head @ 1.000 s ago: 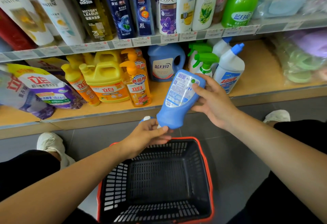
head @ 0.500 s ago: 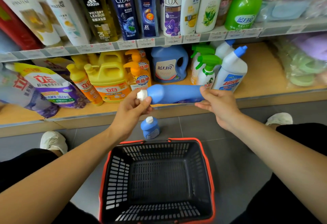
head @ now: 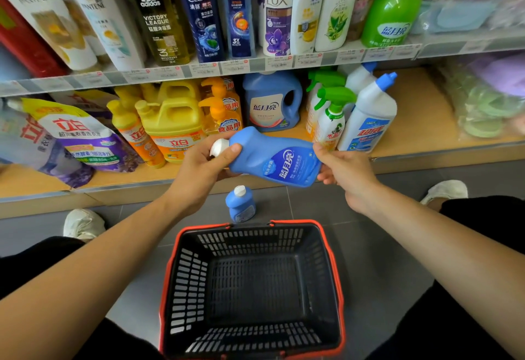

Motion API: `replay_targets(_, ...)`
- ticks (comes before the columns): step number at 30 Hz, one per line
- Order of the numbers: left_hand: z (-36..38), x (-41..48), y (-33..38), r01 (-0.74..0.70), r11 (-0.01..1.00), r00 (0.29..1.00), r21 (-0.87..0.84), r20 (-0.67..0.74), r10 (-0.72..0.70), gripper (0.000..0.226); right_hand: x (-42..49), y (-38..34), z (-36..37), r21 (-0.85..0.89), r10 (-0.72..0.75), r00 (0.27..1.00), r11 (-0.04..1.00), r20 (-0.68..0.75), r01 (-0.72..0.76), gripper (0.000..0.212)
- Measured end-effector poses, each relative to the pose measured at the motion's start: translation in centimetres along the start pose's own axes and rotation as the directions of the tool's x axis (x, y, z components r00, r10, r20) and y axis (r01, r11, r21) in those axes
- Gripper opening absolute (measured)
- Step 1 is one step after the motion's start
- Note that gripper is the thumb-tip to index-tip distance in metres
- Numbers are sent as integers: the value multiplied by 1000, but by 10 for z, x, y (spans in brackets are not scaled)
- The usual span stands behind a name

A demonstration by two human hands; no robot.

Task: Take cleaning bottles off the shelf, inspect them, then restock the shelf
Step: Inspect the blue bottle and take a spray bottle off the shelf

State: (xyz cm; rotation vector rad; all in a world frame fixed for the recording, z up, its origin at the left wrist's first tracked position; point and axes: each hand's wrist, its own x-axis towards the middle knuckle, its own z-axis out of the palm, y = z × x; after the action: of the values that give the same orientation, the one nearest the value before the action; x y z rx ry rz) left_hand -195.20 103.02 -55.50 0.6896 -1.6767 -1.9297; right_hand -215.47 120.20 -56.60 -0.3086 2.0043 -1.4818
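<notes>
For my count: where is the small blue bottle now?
Head view, centre: the small bottle stands on the floor between the basket and the shelf, under the held bottle.

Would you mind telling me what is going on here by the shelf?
A person crouching by the shelf holds a blue bottle sideways in both hands, label facing up. The left hand grips the end with the white cap, and the right hand grips the base. A smaller blue bottle stands on the floor between the shelf and a black basket.
</notes>
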Motion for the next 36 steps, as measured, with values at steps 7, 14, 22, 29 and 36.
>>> replay_targets(7, 4, 4, -4, -46, 983, 998, 177, -29, 52, 41, 7, 9, -2, -106, 43, 985, 994, 165, -26, 18)
replay_targets(14, 18, 39, -26, -97, 869, 994, 486, 8, 106, 40, 46, -1, -18, -664, -273, 945, 675, 180, 322, 14)
replay_targets(22, 28, 81, -88, -203, 573, 978, 794, 189, 84, 42, 104, -41, -37, -790, -539, 835, 460, 114, 405, 43)
replay_targets(29, 26, 100, -143, -230, 452, 947, 862, 305, -99, 50, 144, -39, -47, -823, -488, 838, 352, 246, 446, 90)
replay_targets(36, 29, 112, -181, -229, 375, 888, 898, 351, -297, 70, 168, -47, -45, -879, -546, 789, 184, 280, 440, 65)
